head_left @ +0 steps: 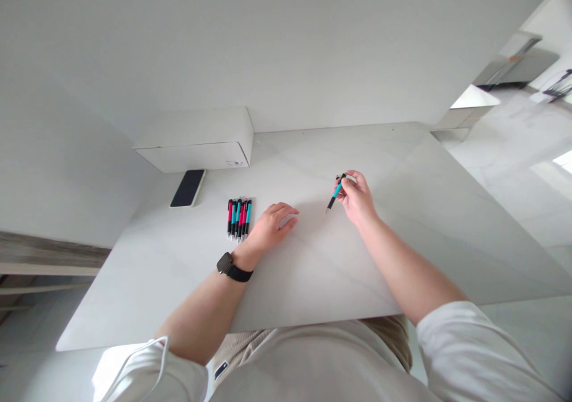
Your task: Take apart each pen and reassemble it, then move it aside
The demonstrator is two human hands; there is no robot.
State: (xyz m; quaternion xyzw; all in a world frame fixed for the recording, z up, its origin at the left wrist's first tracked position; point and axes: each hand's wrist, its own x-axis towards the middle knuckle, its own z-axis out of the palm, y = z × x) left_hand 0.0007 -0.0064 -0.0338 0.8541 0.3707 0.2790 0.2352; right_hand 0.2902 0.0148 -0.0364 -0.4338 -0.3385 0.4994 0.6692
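Observation:
My right hand [357,199] is closed on a teal and black pen [337,190], gripping its upper end. The pen is tilted, its tip pointing down and to the left over the white tabletop [322,283]. My left hand [273,224] rests on the table with its fingers loosely curved, thumb apart from them, holding nothing. Just left of that hand lies a bunch of pens [239,218], several red and teal ones with black grips, side by side with their tips toward me.
A long white box [201,155] stands against the wall at the back left. In front of it lies a phone [188,188] with a dark screen. A black watch [230,266] is on my left wrist. The table's right edge borders a tiled floor [513,152].

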